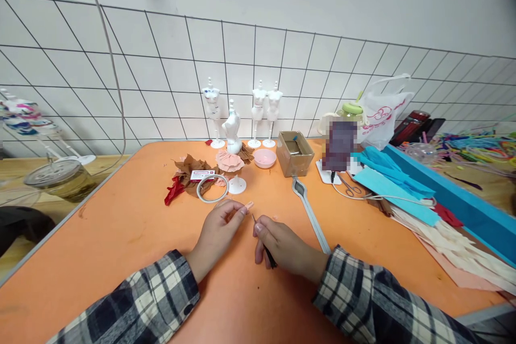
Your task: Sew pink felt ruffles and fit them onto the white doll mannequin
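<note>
My left hand (217,232) pinches a small pink strip of crepe paper (249,206) between thumb and fingertips, just above the table. Closed around a thin, dark-handled tool (270,258) is my right hand (284,244); the tool's slim tip points up toward the pink strip, apart from it. Its exact kind is unclear. Beyond my hands stands a white miniature dress form (232,126) with a pink ruffled skirt (228,161) around it. A white ring-shaped roll (199,192) lies by a small red-and-white box (202,175) on crumpled brown paper (189,164).
Several white dress forms (258,105) line the wall behind a pink bowl (265,158) and a cardboard box (295,158). A grey strap-like strip (313,220) runs toward my right sleeve. Scissors (351,188), a cable and blue paper sheets (397,193) occupy the right side of the orange table (133,247).
</note>
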The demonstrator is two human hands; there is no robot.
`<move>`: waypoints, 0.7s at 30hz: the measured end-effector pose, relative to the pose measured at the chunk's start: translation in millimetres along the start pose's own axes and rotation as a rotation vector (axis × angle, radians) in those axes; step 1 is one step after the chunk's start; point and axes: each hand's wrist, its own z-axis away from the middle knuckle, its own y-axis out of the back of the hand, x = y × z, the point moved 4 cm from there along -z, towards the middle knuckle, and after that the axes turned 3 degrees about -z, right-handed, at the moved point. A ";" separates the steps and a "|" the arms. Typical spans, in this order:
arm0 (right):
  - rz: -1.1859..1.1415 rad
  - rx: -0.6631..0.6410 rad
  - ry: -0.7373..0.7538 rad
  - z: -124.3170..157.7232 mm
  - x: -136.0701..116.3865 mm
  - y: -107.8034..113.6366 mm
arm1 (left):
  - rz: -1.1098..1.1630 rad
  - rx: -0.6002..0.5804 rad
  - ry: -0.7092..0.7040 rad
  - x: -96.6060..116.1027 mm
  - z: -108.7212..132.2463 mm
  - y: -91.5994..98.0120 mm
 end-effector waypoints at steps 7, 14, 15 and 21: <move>0.056 0.017 0.059 0.7 0.2 2.8 | 0.019 -0.053 -0.020 4.4 2.8 -3.7; 0.169 0.055 0.117 1.4 -3.2 4.7 | -0.057 -0.132 -0.117 7.1 5.7 -6.9; 0.182 0.063 0.126 1.2 -3.6 4.9 | -0.062 -0.137 -0.126 8.0 6.1 -7.0; 0.195 0.094 0.158 -0.5 -3.6 4.9 | -0.075 -0.133 -0.194 14.7 6.9 -5.5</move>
